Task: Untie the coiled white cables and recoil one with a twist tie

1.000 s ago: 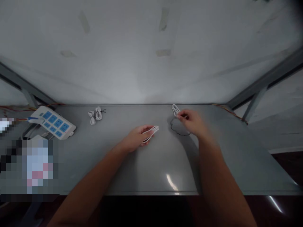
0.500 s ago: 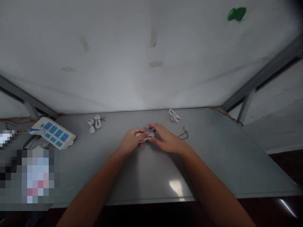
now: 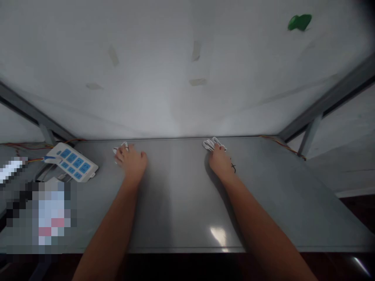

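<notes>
No readable text anywhere, white power strip (image 3: 72,162) with blue sockets, no legible markings, pixelated patch at left unreadable

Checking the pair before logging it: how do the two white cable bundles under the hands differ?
The left white cable bundle shows only short loops beyond the left hand; the right white cable bundle shows more loops beyond the right hand. A thin dark wire lies near the right bundle; none shows by the left bundle. Both are white, looped and near the far edge of the grey table.

Table (image 3: 178,210): metal top, smooth, glossy sheen. Power strip (image 3: 69,164): white plastic, blue panels, smooth. Cables (image 3: 209,144): white, smooth, probably plastic-sheathed.
</notes>
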`<action>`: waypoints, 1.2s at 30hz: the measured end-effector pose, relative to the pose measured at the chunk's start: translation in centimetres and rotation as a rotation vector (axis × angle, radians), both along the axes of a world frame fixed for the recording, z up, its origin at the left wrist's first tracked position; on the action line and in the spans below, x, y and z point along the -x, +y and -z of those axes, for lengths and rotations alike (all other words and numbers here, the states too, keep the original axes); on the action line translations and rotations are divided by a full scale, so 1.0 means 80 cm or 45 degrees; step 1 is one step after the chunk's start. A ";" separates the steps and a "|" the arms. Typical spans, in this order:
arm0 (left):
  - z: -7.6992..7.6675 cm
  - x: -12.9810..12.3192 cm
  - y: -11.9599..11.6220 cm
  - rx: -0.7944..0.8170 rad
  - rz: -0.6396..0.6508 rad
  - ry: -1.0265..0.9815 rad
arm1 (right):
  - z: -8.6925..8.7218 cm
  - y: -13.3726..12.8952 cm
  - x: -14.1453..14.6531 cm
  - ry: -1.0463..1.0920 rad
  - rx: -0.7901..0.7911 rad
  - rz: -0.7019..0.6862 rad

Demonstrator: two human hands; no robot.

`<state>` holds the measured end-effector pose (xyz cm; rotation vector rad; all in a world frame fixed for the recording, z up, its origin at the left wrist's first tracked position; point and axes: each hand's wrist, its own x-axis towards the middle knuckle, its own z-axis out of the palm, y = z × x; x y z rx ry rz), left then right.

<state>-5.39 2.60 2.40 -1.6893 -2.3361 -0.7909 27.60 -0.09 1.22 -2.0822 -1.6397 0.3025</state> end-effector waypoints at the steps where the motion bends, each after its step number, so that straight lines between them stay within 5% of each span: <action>1: 0.002 0.007 0.001 0.037 -0.058 0.048 | 0.001 -0.001 -0.004 0.028 -0.040 0.062; 6: 0.008 0.020 0.007 0.121 -0.107 0.217 | -0.012 -0.020 -0.008 -0.114 -0.106 0.144; 12: 0.009 0.016 0.025 0.192 0.141 0.111 | -0.036 -0.034 0.016 -0.134 -0.292 -0.069; 16: 0.010 -0.023 0.015 0.099 0.455 -0.247 | -0.030 -0.032 0.034 0.148 -0.320 -0.358; 22: 0.003 -0.105 -0.044 -0.025 0.749 -0.589 | -0.022 -0.039 0.069 0.662 -0.004 -0.579; 27: -0.006 -0.127 -0.073 -0.007 0.948 -0.748 | -0.019 -0.038 0.076 0.840 -0.010 -0.519; 36: 0.003 -0.120 -0.070 0.054 1.284 -0.639 | -0.009 -0.031 0.068 1.209 -0.013 -0.345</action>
